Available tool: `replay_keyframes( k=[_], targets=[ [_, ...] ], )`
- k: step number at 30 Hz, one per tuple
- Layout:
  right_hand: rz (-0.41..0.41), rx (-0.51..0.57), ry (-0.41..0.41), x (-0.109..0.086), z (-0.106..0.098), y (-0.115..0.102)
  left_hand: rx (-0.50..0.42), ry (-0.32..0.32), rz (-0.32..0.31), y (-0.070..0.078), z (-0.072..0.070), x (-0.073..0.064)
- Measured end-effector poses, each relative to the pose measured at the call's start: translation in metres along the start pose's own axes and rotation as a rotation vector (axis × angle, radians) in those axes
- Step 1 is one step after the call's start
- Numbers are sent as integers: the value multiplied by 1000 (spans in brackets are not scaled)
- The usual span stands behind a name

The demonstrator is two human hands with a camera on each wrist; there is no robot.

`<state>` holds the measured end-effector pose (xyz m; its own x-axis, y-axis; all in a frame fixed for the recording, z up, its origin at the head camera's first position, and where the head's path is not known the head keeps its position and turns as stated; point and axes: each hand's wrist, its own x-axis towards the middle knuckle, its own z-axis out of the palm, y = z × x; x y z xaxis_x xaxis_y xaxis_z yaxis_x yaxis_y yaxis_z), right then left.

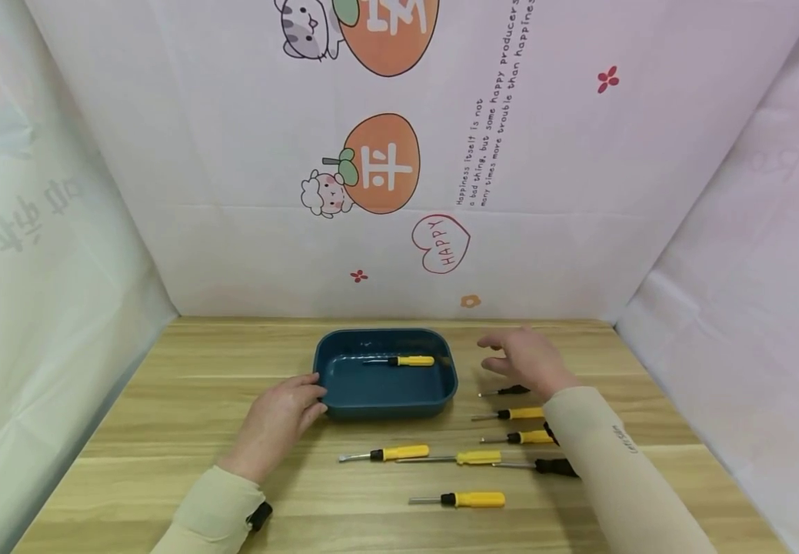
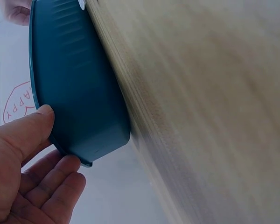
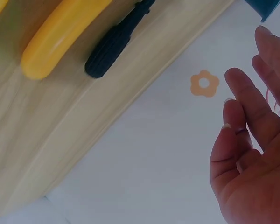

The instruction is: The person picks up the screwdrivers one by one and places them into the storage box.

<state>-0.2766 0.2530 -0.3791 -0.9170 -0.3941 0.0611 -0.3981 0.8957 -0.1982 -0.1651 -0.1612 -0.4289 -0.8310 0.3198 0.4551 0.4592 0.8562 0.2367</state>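
Note:
My left hand (image 1: 281,415) holds the left front corner of a dark blue plastic box (image 1: 385,413); the thumb presses the wall near the rim and the fingers wrap the end. Inside the box lies a screwdriver (image 1: 414,361) with a yellow and black handle. To the right of the box, my right hand (image 1: 525,360) hovers with loosely bent fingers and nothing between them. Below it is a black-handled screwdriver (image 1: 513,390), which also shows in the right wrist view beside a yellow handle (image 3: 60,39).
Several screwdrivers lie in front of the box: two yellow and black ones (image 1: 525,414) (image 1: 402,452), an all-yellow one (image 1: 480,458), and a larger black one (image 1: 557,466). Another yellow one (image 1: 479,500) is nearest the front. A printed cloth wall (image 1: 544,254) rises behind the wooden table (image 1: 184,400).

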Motion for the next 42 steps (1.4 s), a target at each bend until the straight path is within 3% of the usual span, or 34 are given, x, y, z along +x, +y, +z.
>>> replay_keyframes(
  k=[11, 21, 35, 42],
  targets=[
    [19, 12, -46, -13, -6, 20, 3, 8, 4, 0, 1, 0],
    [1, -45, -48, -19, 0, 35, -8, 15, 6, 0, 1, 0],
    [79, 22, -157, -31, 11, 45, -4, 10, -4, 1, -1, -1],
    [88, -22, -195, -31, 18, 47, 0, 12, 2, 1, 0, -1]
  ],
)
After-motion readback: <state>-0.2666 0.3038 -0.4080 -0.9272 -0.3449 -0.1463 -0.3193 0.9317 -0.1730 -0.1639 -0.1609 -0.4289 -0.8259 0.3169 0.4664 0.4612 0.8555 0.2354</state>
